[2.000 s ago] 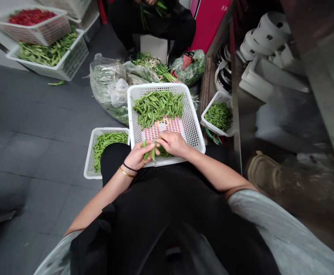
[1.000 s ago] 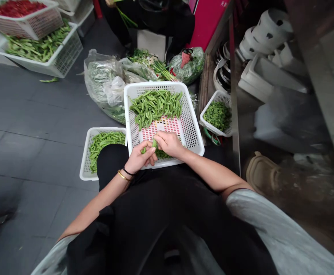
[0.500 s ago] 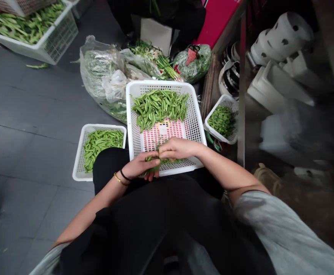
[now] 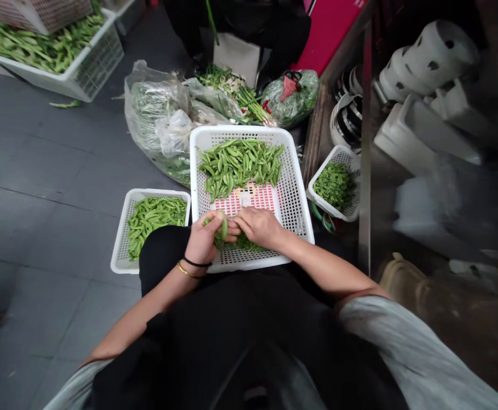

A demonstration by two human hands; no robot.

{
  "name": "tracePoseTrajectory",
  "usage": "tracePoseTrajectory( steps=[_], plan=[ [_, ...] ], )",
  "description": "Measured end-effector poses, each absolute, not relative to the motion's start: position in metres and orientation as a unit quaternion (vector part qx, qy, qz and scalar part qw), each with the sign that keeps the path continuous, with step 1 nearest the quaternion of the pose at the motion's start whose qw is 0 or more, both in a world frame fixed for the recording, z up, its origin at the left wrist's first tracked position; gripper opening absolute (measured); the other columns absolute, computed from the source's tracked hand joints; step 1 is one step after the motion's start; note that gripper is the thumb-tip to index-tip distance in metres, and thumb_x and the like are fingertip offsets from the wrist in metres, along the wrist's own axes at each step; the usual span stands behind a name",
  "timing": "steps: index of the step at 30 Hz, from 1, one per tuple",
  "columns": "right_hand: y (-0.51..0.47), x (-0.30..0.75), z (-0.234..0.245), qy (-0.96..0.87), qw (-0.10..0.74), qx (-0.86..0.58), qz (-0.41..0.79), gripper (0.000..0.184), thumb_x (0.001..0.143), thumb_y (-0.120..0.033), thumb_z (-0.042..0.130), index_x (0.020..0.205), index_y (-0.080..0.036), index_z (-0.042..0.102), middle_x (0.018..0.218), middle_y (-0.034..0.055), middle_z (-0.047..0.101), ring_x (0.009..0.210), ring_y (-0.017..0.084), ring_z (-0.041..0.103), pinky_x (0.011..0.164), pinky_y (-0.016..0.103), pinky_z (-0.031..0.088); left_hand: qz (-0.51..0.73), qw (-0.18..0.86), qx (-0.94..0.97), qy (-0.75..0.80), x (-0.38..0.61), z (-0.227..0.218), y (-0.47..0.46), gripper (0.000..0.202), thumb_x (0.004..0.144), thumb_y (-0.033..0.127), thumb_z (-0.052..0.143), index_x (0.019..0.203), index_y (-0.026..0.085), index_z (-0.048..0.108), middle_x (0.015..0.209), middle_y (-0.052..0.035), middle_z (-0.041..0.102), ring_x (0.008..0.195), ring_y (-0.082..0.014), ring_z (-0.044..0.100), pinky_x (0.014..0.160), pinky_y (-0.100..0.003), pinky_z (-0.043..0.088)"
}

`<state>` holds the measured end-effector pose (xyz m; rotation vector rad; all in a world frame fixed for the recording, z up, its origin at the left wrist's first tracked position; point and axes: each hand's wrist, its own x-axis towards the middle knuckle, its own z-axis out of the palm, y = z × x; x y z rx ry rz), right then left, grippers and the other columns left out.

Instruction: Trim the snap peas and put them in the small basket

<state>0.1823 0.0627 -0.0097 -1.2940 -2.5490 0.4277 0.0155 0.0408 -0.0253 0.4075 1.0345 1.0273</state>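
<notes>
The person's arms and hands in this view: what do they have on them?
The left hand and right hand are bare, without gloves. The left wrist wears a thin black band and a slim gold bangle. The arms come out of pale grey short sleeves.

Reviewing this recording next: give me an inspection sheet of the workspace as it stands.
surface: grey floor tiles.
job's things: green pea pods in a white mesh basket at the lap; more pods in a smaller white basket.
clutter: plastic bags of greens; a small basket of leafy greens.
hands: left hand grips a pod; right hand curls close by, over the basket.
cables: nothing seen.
surroundings: a seated co-worker; white moulded items to the right.
</notes>
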Motion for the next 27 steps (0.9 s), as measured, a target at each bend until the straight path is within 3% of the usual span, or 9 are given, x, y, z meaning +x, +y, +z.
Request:
tracePoseTrajectory(
  steps=[4, 7, 10, 13, 16, 20, 24, 27],
  plan=[
    [0.062, 0.217, -0.006, -0.853, 0.094, -0.446, 0.253, 0.031, 0.094, -0.029, 0.040, 0.076, -0.015, 0.061, 0.072, 0.0038, 0.062, 0.066, 0.012, 0.055, 0.064, 0.023, 0.037, 0.566, 0.649, 0.139, 0.489, -0.011, -0.030, 0.057, 0.027, 0.071, 0.034, 0.070, 0.074, 0.015, 0.051, 0.071, -0.0066, 0.069, 0.067, -0.0200, 0.069, 0.057, -0.030, 0.057],
    [0.070, 0.236, -0.001, -0.834, -0.032, -0.414, 0.364, 0.018, 0.086, -0.032, 0.055, 0.087, -0.018, 0.066, 0.068, 0.0001, 0.064, 0.062, 0.012, 0.056, 0.061, 0.022, 0.036, 0.577, 0.665, 0.134, 0.454, -0.025, -0.032, 0.065, 0.024, 0.074, 0.033, 0.068, 0.076, 0.014, 0.052, 0.077, -0.0081, 0.070, 0.069, -0.0191, 0.069, 0.059, -0.030, 0.057],
    [0.098, 0.233, -0.004, -0.819, -0.120, -0.413, 0.380, 0.034, 0.076, -0.040, 0.066, 0.105, -0.022, 0.065, 0.079, 0.0005, 0.068, 0.067, 0.015, 0.060, 0.062, 0.023, 0.038, 0.532, 0.733, 0.161, 0.391, -0.026, -0.031, 0.065, 0.029, 0.073, 0.032, 0.069, 0.094, 0.016, 0.057, 0.073, -0.0053, 0.069, 0.057, -0.0156, 0.064, 0.051, -0.027, 0.054],
    [0.148, 0.211, -0.020, -0.804, -0.033, -0.547, 0.231, 0.026, 0.089, -0.033, 0.047, 0.102, -0.020, 0.065, 0.098, 0.0060, 0.069, 0.087, 0.019, 0.062, 0.075, 0.027, 0.042, 0.492, 0.779, 0.192, 0.337, -0.020, -0.029, 0.061, 0.036, 0.071, 0.030, 0.071, 0.101, 0.016, 0.057, 0.065, -0.0006, 0.062, 0.049, -0.0117, 0.057, 0.046, -0.025, 0.051],
    [0.198, 0.183, -0.045, -0.757, -0.026, -0.640, 0.130, 0.029, 0.086, -0.030, 0.049, 0.109, -0.016, 0.061, 0.105, 0.0114, 0.067, 0.098, 0.024, 0.061, 0.081, 0.032, 0.044, 0.471, 0.799, 0.205, 0.313, -0.015, -0.032, 0.056, 0.023, 0.073, 0.028, 0.070, 0.081, 0.015, 0.054, 0.055, 0.0048, 0.048, 0.040, -0.0048, 0.042, 0.036, -0.016, 0.037],
    [0.227, 0.168, -0.069, -0.731, -0.040, -0.669, 0.132, 0.026, 0.083, -0.030, 0.054, 0.101, -0.015, 0.064, 0.106, 0.0134, 0.067, 0.099, 0.025, 0.061, 0.081, 0.033, 0.046, 0.470, 0.789, 0.211, 0.333, -0.014, -0.038, 0.054, 0.031, 0.075, 0.030, 0.069, 0.067, 0.017, 0.042, 0.048, 0.0099, 0.028, 0.034, -0.0015, 0.025, 0.031, -0.012, 0.017],
    [0.222, 0.186, -0.068, -0.735, 0.055, -0.658, 0.156, 0.018, 0.080, -0.030, 0.058, 0.087, -0.014, 0.064, 0.092, 0.0108, 0.069, 0.091, 0.023, 0.063, 0.078, 0.031, 0.046, 0.462, 0.772, 0.209, 0.382, -0.015, -0.039, 0.055, 0.035, 0.073, 0.031, 0.071, 0.067, 0.018, 0.039, 0.048, 0.0109, 0.025, 0.034, -0.0016, 0.022, 0.032, -0.013, 0.015],
    [0.211, 0.206, -0.057, -0.705, 0.108, -0.648, 0.267, 0.017, 0.077, -0.030, 0.062, 0.073, -0.014, 0.059, 0.068, 0.0051, 0.065, 0.070, 0.018, 0.063, 0.068, 0.028, 0.047, 0.459, 0.768, 0.212, 0.394, -0.015, -0.036, 0.054, 0.037, 0.070, 0.032, 0.073, 0.067, 0.018, 0.039, 0.047, 0.0108, 0.027, 0.035, -0.0017, 0.024, 0.032, -0.013, 0.016]
  ],
)
